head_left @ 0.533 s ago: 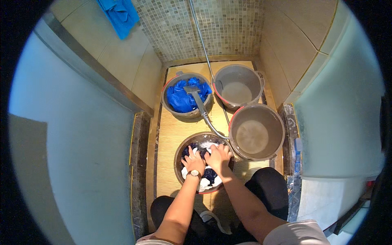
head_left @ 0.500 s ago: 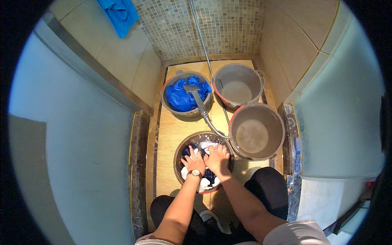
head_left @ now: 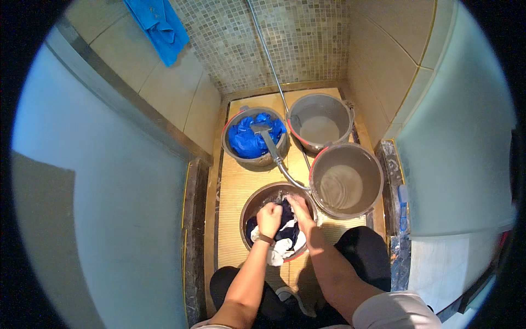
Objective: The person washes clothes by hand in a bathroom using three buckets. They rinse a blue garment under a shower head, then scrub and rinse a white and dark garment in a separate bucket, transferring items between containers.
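A round dark basin (head_left: pixel 246 210) stands on the floor in front of me, holding wet dark navy cloth (head_left: pixel 286 215) and white cloth (head_left: pixel 284 246). Part of the white cloth hangs over the near rim. My left hand (head_left: pixel 269 220), with a band at its wrist, is curled into a fist on the navy cloth. Beside it, my right hand (head_left: pixel 299 210) lies edge-on along the basin's right side, its fingers stretched out against the cloth. Its fingertips are partly hidden in the basin.
Beyond the basin, a grey bucket (head_left: pixel 226 143) holds blue fabric (head_left: pixel 246 137), with a shower head (head_left: pixel 267 137) on top. Its hose curves past the basin. Two buckets of cloudy water (head_left: pixel 341 186) (head_left: pixel 320 130) stand at right. A blue-handled brush (head_left: pixel 403 203) lies on the right ledge.
My left hand has gone from spread fingers to a fist on the navy cloth. My right hand has turned edge-on toward the basin's right side. The view has shifted slightly.
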